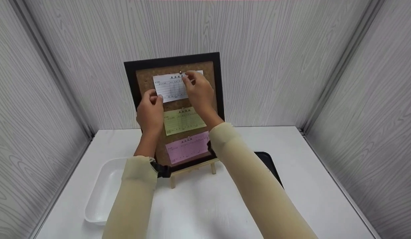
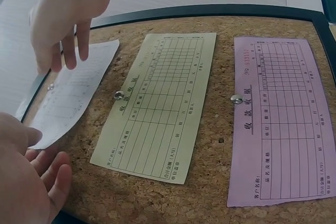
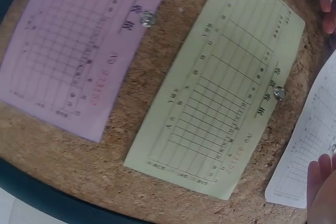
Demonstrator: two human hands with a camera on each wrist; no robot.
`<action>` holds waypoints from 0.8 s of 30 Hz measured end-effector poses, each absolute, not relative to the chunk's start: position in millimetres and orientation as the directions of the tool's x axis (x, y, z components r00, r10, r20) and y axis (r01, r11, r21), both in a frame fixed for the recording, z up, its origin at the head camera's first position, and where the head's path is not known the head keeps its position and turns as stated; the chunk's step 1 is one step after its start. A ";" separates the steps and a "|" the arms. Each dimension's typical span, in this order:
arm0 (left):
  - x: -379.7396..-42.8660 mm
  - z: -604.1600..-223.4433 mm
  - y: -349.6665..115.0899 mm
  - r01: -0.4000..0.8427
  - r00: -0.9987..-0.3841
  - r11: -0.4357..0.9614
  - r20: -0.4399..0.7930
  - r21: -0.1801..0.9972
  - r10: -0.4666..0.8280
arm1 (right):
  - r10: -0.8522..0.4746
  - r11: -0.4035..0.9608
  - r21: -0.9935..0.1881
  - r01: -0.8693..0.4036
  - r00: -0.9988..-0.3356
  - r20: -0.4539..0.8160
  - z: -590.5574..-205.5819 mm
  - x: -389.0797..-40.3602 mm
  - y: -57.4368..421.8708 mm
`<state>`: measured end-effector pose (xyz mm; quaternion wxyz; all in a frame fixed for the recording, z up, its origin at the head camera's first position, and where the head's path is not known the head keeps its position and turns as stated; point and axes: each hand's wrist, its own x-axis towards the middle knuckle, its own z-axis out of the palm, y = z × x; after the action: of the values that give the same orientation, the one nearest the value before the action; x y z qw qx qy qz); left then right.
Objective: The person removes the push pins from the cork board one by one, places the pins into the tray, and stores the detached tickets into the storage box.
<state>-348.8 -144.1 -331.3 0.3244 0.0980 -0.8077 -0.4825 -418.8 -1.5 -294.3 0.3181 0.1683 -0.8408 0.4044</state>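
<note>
A white receipt slip lies near the top of a black-framed cork board. My left hand pinches the slip's lower left edge, with the thumb over its front. Near the slip's upper middle, my right hand holds its fingertips close to a clear push pin; the pin shows uncovered beside them. Its fingers are lightly bent, and the slip's right part is partly hidden behind them. Below are a yellow receipt slip and a pink receipt slip, each with a pin at its top edge.
A small wooden easel supports the leaning board on a white table. To the left stands a white tray, partly behind the left forearm. A black tray shows beyond the right forearm. Wood-grain panels enclose the table.
</note>
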 end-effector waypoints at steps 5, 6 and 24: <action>-350.5 -329.8 -146.1 0.171 -0.763 0.507 0.439 0.845 -0.475 | 0.008 0.563 -0.644 -0.518 -0.776 0.631 -288.4 -428.4 -3.4; -350.7 -330.2 -146.2 0.176 -0.764 0.502 0.439 0.847 -0.472 | 0.016 0.556 -0.654 -0.513 -0.780 0.626 -288.1 -429.6 -3.3; -356.2 -341.0 -141.3 0.256 -0.754 0.455 0.471 0.853 -0.459 | 0.049 0.670 -0.609 -0.423 -0.794 0.606 -291.5 -432.3 -9.2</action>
<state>-356.2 -141.3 -341.0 0.3449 0.0650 -0.7801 -0.5180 -432.3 -9.2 -291.5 0.3021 0.1084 -0.8625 0.3913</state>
